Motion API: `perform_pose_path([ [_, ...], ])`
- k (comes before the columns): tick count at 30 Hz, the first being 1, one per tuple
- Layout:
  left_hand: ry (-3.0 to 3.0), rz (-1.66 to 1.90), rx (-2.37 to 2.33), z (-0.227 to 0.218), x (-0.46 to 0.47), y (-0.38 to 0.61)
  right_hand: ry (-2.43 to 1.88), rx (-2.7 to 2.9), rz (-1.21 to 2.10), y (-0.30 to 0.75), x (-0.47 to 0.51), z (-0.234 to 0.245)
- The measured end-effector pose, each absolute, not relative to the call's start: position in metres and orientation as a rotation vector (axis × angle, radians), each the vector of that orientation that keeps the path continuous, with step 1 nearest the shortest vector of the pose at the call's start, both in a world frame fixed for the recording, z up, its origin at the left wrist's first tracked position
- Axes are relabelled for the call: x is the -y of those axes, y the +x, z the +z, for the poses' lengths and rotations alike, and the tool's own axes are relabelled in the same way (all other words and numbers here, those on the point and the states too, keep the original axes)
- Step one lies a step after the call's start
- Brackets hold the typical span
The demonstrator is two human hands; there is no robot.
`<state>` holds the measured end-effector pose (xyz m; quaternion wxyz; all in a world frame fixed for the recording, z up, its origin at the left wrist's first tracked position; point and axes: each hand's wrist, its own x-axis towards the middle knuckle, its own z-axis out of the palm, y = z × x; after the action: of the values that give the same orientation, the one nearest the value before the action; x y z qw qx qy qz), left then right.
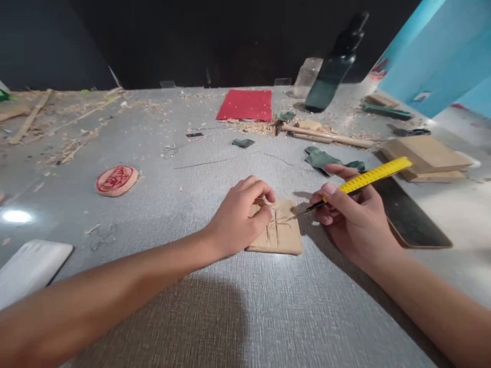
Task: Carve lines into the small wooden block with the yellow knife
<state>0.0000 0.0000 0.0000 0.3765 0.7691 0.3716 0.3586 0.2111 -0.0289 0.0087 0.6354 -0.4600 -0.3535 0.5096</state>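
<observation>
A small square wooden block (pixel 286 240) lies flat on the grey table, with lines carved into its top face. My left hand (pixel 245 217) rests over the block's left side, fingers curled and pressed to it, hiding part of the carving. In my right hand (pixel 353 214) is a craft knife (pixel 370 178) with a yellow ribbed handle, gripped between thumb and fingers. Its thin dark blade slants down to the left, the tip close above the block's right edge; I cannot tell whether it touches.
A round carved red-and-wood disc (pixel 117 181) sits at left. Behind are a red sheet (pixel 245 105), wood shavings, scraps of green sandpaper (pixel 322 158) and a dark bottle (pixel 332 76). To the right lie a dark flat slab (pixel 414 214) and stacked wooden blocks (pixel 425 153). A white object (pixel 34 266) is near left.
</observation>
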Motion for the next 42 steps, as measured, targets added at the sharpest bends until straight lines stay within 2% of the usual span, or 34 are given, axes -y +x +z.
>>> perform_pose_path([
  [27, 2.071, 0.841, -0.938, -0.0012, 0.0, 0.0022, -1.031, 0.912, 1.134, 0.2126, 0.031, 0.0034],
  [42, 2.135, 0.841, -0.953, -0.0011, 0.001, 0.0018, -1.001, 1.012, 1.226, 0.2149, 0.0294, 0.0033],
])
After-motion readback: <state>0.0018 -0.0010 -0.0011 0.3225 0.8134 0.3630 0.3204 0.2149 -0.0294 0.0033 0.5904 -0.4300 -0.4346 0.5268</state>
